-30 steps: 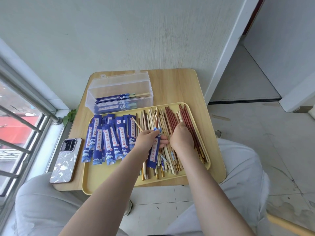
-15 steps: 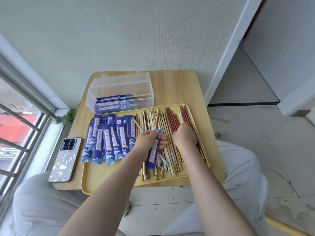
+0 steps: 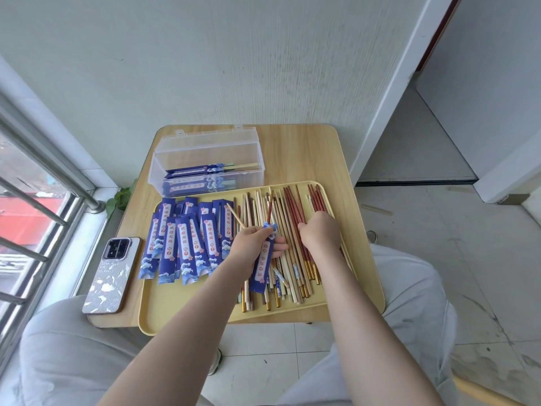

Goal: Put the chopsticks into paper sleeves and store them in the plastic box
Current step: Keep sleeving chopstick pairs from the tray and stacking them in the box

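Our left hand [image 3: 254,244] grips a blue paper sleeve [image 3: 265,266] w/ a brown chopstick [image 3: 269,208] poking out; our right hand [image 3: 319,234] covers the red chopsticks [image 3: 294,213], fingers hidden, grasp unclear. Yellow tray [image 3: 187,306] on wood table [image 3: 298,153]; plastic box [image 3: 205,159] behind, by white wall.

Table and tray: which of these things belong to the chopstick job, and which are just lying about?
For the job:
- loose chopsticks on the yellow tray
- empty paper sleeves
- sleeve with one chopstick, in the left hand
- plastic box, holding sleeved pairs
- right hand on the red chopsticks

Lying about:
- phone
- plant leaves
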